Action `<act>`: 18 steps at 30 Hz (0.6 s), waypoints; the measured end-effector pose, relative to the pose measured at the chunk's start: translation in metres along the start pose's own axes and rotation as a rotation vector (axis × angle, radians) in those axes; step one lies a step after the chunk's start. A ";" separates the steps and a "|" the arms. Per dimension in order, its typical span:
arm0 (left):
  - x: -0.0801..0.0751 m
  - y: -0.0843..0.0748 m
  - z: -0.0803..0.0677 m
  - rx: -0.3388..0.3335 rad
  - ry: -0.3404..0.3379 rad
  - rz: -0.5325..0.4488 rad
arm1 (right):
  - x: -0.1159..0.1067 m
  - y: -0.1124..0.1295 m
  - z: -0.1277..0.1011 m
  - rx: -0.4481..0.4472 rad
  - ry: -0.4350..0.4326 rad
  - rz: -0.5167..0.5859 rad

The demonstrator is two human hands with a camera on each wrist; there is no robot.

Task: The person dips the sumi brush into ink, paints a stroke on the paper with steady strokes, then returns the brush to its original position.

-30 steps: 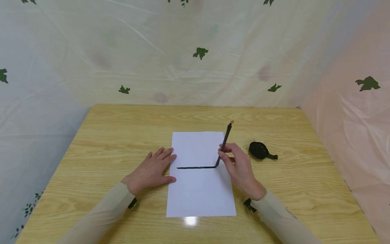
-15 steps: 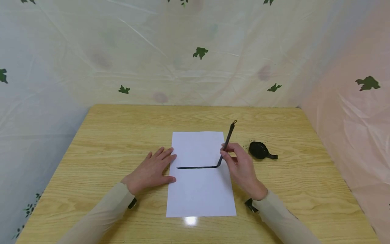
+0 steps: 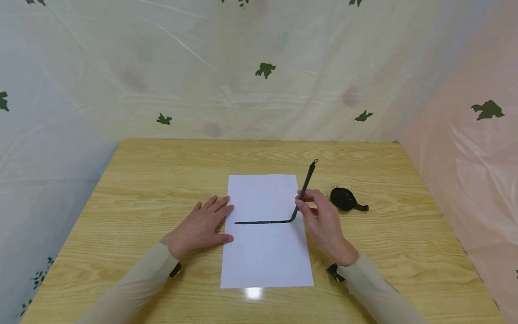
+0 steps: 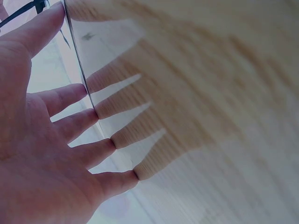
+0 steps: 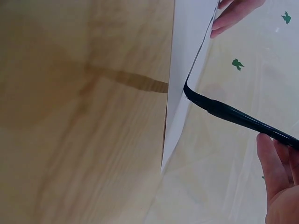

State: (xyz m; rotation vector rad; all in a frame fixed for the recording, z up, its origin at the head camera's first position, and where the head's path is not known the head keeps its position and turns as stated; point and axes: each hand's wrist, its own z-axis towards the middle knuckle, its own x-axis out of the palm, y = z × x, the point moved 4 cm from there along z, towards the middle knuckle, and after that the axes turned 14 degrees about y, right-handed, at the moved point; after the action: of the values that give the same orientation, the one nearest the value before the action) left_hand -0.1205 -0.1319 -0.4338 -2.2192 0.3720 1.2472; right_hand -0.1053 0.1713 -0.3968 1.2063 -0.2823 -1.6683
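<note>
A white sheet of paper (image 3: 265,252) lies on the wooden table (image 3: 141,180) with a black horizontal ink stroke (image 3: 261,222) across its middle. My right hand (image 3: 321,216) pinches a dark calligraphy brush (image 3: 305,186), tilted up and to the right, its tip on the stroke's right end near the paper's right edge. In the right wrist view the brush (image 5: 243,119) meets the paper (image 5: 187,70). My left hand (image 3: 202,225) lies flat with straight fingers on the table, fingertips at the paper's left edge; the left wrist view shows its spread fingers (image 4: 70,126) on the wood.
A small black ink dish (image 3: 344,199) with a short handle sits on the table just right of my right hand, with ink specks beside it. Plastic sheeting printed with green leaves (image 3: 265,69) walls the table at the back and both sides.
The brush and my right hand have shifted slightly to the right, lengthening the stroke a little. My left hand has not moved.
</note>
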 end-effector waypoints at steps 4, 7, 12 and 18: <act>0.000 0.000 0.000 0.000 -0.001 0.002 | -0.001 0.000 0.000 0.000 -0.002 -0.001; 0.000 0.000 0.000 0.001 -0.002 0.003 | -0.002 0.000 -0.001 0.008 -0.005 -0.002; -0.001 0.000 0.000 0.004 -0.005 0.005 | -0.004 0.000 -0.002 0.019 -0.009 -0.015; 0.000 0.000 0.000 0.003 -0.005 0.003 | -0.005 0.000 -0.002 0.016 -0.007 -0.020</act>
State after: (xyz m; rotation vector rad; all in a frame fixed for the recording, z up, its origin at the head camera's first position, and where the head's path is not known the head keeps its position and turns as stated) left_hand -0.1202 -0.1322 -0.4337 -2.2133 0.3754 1.2531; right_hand -0.1041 0.1766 -0.3948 1.2187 -0.2889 -1.6908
